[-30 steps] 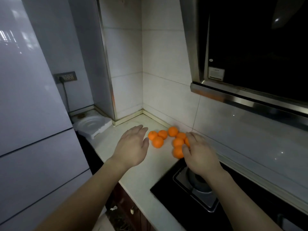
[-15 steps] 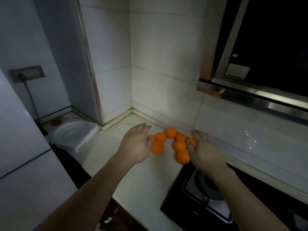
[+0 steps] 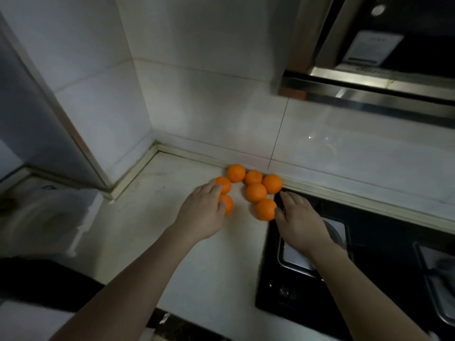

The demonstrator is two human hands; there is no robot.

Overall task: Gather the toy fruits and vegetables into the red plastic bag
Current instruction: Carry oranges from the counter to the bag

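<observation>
Since half a second ago both hands have closed in: the left hand (image 3: 200, 217) rests its fingers on two toy oranges (image 3: 256, 192), and the right hand (image 3: 299, 221) touches the nearest one. Both grips are loosely apart and nothing is lifted. The oranges cluster on the surface (image 3: 152, 217) by the far wall; the red bag is unseen.

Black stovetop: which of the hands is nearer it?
Right. The right hand is over the left edge of the stovetop; the left hand touches oranges on the counter.
</observation>
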